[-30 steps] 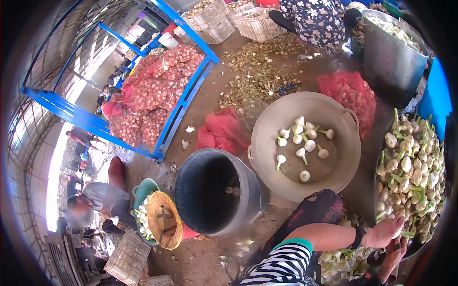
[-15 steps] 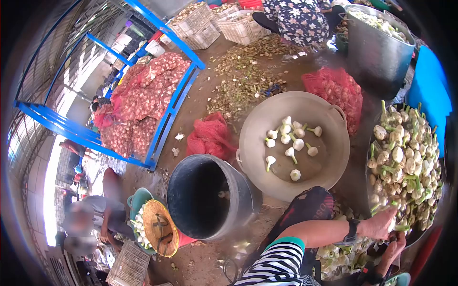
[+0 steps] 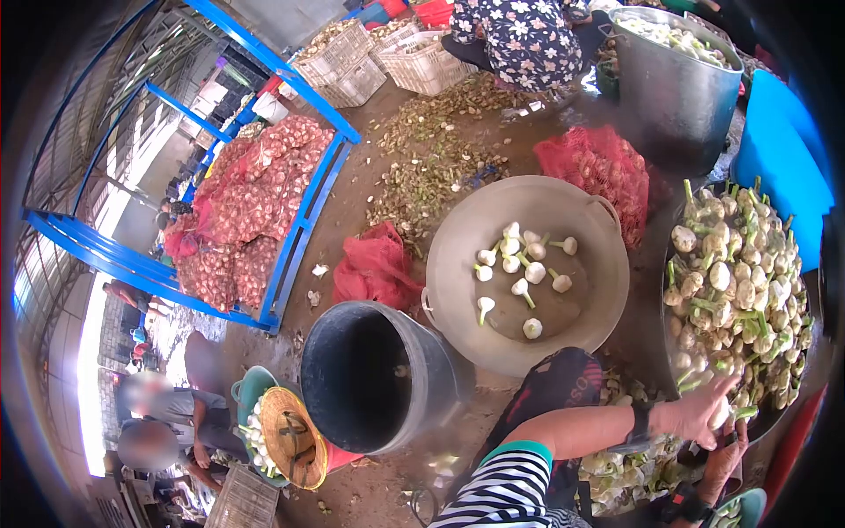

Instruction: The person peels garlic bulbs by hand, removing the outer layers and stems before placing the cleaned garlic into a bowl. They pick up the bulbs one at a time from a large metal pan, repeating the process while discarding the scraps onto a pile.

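Note:
At the lower right, my left hand (image 3: 691, 415) is closed around a whitish garlic bulb (image 3: 720, 414) with a green stem. My right hand (image 3: 725, 459) is just below, its fingers curled close to the same bulb; what they grip is hidden. Both hands are at the near rim of a wide dark basin heaped with unpeeled garlic bulbs (image 3: 739, 282) on long stems. A large grey metal basin (image 3: 563, 330) with several cleaned white garlic bulbs (image 3: 519, 255) stands left of the hands. Peeled skins (image 3: 620, 475) lie beneath my left forearm.
A tall dark bucket (image 3: 440, 378) stands beside the metal basin. Red mesh sacks (image 3: 603, 176) of garlic and a crumpled red net (image 3: 374, 268) lie beyond. Blue rails (image 3: 304, 207) border stacked sacks. A person in a floral top (image 3: 528, 40) sits near a tall pot (image 3: 673, 106).
The view has shifted, so the surroundings appear slightly left and lower. My left hand's fingers have lifted and extended a little over the bulb. Both hands stay together at the basin's rim.

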Demonstrator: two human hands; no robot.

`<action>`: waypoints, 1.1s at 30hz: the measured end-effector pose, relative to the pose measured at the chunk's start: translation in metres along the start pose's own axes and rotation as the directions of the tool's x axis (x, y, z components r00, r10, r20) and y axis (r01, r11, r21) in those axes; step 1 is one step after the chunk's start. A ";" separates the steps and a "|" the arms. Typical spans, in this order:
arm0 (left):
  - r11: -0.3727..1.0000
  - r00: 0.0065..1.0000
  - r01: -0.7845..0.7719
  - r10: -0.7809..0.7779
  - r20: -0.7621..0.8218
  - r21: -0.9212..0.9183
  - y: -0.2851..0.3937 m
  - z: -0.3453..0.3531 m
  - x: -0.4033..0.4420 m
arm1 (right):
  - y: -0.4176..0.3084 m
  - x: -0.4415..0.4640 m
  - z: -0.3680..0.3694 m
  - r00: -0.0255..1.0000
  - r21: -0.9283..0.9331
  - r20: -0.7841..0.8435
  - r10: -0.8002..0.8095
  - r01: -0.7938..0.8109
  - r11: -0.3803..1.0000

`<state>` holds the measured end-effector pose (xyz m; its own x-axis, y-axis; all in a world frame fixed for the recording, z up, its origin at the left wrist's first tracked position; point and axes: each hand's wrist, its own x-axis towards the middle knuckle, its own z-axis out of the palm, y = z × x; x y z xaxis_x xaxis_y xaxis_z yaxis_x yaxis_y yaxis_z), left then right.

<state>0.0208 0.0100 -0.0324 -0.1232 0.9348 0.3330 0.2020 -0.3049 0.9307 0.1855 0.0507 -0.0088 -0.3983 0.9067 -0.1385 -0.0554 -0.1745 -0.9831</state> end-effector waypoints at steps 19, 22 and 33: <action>0.618 0.878 0.465 -0.416 0.238 -0.634 0.005 -0.024 0.007 | -0.002 -0.019 0.020 0.990 -0.175 -0.108 -0.091 0.072 0.982; 0.566 0.845 0.533 -0.395 0.360 -0.629 0.006 -0.036 0.009 | -0.022 -0.023 0.040 0.984 0.328 -0.136 0.118 -0.068 0.942; 0.147 0.823 0.553 -0.249 0.511 -0.820 0.034 -0.051 0.023 | -0.005 -0.033 0.015 0.997 -0.764 0.027 0.079 -0.030 0.644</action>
<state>-0.0245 0.0114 0.0144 0.3447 0.9381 -0.0348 -0.8349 0.3233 0.4455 0.1857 0.0160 0.0026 -0.4261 0.8795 -0.2120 0.6758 0.1536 -0.7209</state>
